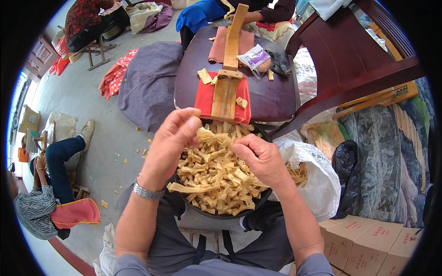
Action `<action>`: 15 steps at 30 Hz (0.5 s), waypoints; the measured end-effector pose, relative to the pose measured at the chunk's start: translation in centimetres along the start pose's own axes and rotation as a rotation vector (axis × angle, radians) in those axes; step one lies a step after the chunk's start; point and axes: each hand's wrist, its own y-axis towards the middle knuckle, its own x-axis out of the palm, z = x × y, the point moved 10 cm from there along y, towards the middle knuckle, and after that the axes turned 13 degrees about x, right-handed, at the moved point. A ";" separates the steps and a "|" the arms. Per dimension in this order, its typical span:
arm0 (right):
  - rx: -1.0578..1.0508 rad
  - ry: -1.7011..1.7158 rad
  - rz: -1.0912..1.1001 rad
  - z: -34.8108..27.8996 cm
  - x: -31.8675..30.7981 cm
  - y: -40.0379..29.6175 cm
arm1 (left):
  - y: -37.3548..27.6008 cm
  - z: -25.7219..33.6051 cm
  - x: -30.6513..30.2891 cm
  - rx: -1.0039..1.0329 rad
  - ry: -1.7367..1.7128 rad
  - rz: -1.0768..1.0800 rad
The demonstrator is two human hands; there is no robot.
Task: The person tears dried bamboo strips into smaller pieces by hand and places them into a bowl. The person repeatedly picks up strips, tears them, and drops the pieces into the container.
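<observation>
Pale yellow knotted strips, which look like dried tofu skin, fill a round black basin [241, 214] between my knees. Over the basin's far side, my right hand [260, 157] pinches one end of a knotted strip [215, 137]. My left hand [178, 138] is at the strip's left end, thumb and forefinger close together; whether it grips the strip is hidden. Beyond my hands, a wooden cutting device [226, 95] with a raised wooden lever [234, 38] rests on a red cloth [203, 100] on a dark wooden chair seat [266, 100]. Cut pieces [204, 76] lie beside it.
A white woven sack [323, 183] with more strips leans at the basin's right. A dark red chair [345, 58] and cardboard boxes [366, 238] stand further right. A person [241, 13] sits opposite; others sit at left. Grey cloth [152, 79] hangs left of the seat.
</observation>
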 end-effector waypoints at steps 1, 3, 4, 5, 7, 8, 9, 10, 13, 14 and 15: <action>-0.005 -0.018 0.012 -0.1 0.2 0.1 | -0.1 1.0 0.2 0.100 0.200 -0.014; 0.012 -0.037 0.014 0.3 0.4 0.2 | -1.8 5.1 4.7 0.707 0.920 -0.372; 0.035 -0.039 0.002 0.9 0.5 0.3 | -2.5 4.1 6.2 0.712 0.967 -0.497; 0.058 -0.040 -0.009 1.4 0.7 0.4 | -3.3 2.9 7.5 0.715 1.010 -0.624; 0.042 -0.009 -0.013 1.3 1.4 0.2 | -3.1 1.2 7.2 0.620 0.963 -0.589; 0.035 0.006 -0.014 1.2 1.6 0.0 | -3.1 0.4 6.9 0.543 0.933 -0.563; 0.054 0.012 -0.031 1.6 1.8 0.0 | -3.1 -0.4 6.8 0.466 0.900 -0.543; 0.073 0.018 -0.047 2.0 2.0 0.0 | -3.3 -0.7 6.9 0.435 0.918 -0.506; 0.098 -0.044 -0.173 2.2 3.3 -0.6 | -3.8 -3.2 6.1 0.193 0.891 -0.592; 0.102 -0.077 -0.228 2.1 3.8 -1.0 | -4.2 -3.5 6.2 0.165 0.788 -0.630; 0.121 -0.172 -0.347 2.1 4.5 -1.6 | -5.2 -4.4 6.5 0.070 0.720 -0.769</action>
